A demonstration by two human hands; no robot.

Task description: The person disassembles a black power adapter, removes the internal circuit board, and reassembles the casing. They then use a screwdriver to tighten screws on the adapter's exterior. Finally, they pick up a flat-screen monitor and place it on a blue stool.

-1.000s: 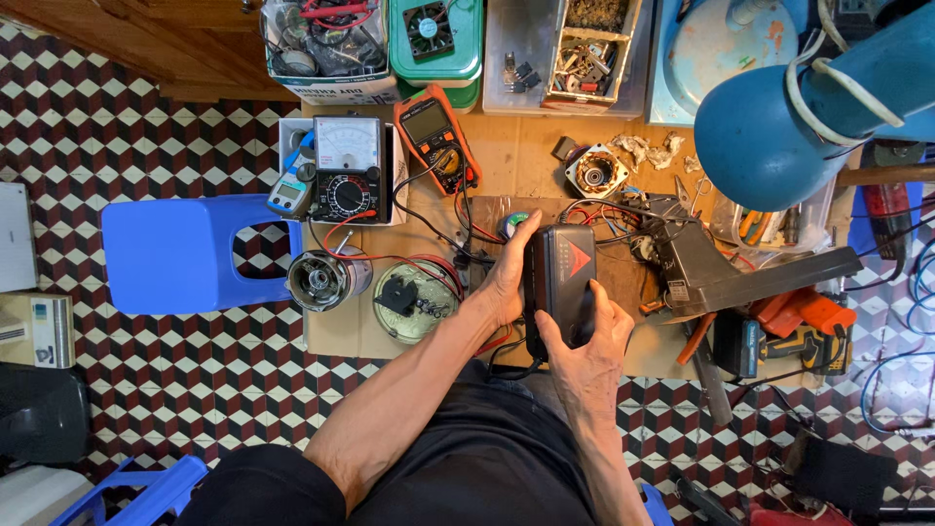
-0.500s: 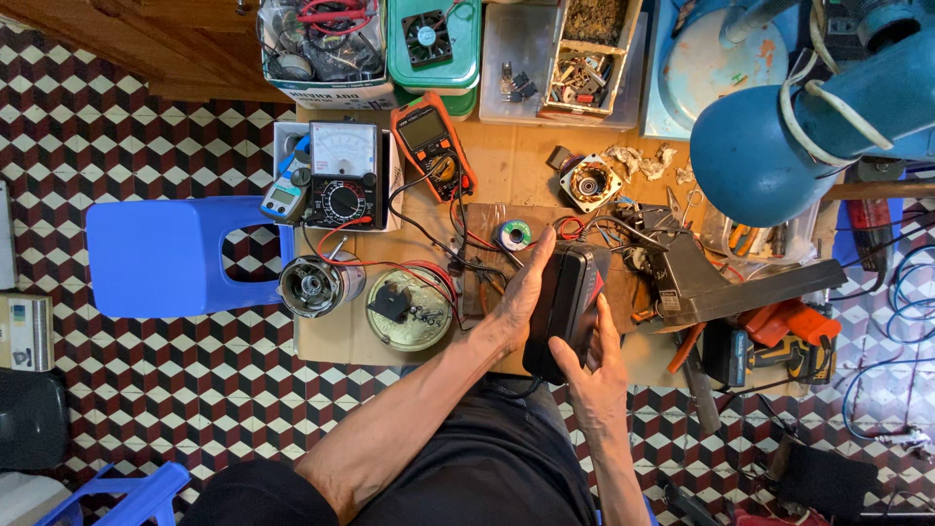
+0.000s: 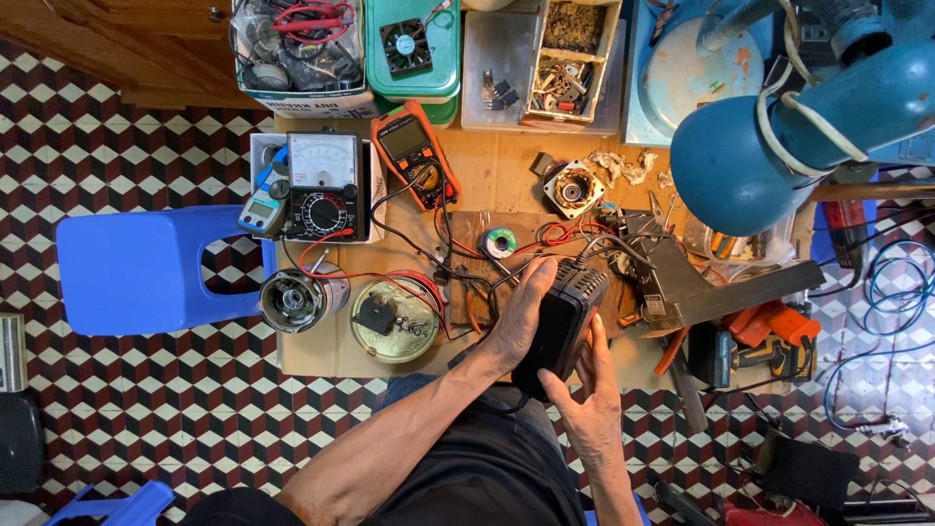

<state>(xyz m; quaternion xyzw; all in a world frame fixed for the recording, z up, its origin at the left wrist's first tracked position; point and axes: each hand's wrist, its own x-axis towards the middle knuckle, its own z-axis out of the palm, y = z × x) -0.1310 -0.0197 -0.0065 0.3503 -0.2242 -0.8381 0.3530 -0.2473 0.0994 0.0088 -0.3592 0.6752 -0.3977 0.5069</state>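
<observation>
Over the counter (image 3: 506,185) — box: black box (image 3: 563,326) now tilted, shifted right.
Left hand (image 3: 519,317): your grip clamped on its side.
Right hand (image 3: 589,409): clasps the lower end — hold unchanged.

Support: a low wooden workbench (image 3: 506,175) stood on a checkered tile floor (image 3: 127,409).
Back edge: a clear bin of wires (image 3: 297,49), a green box (image 3: 414,49) and a parts tray (image 3: 570,63).
Left part: an analog multimeter (image 3: 321,187), an orange digital meter (image 3: 414,154), a motor housing (image 3: 295,299), and a round tin lid (image 3: 393,319).
Middle: a solder spool (image 3: 501,242) among red and black leads.
On floor: a blue plastic stool (image 3: 146,268) just beside the bench.
</observation>
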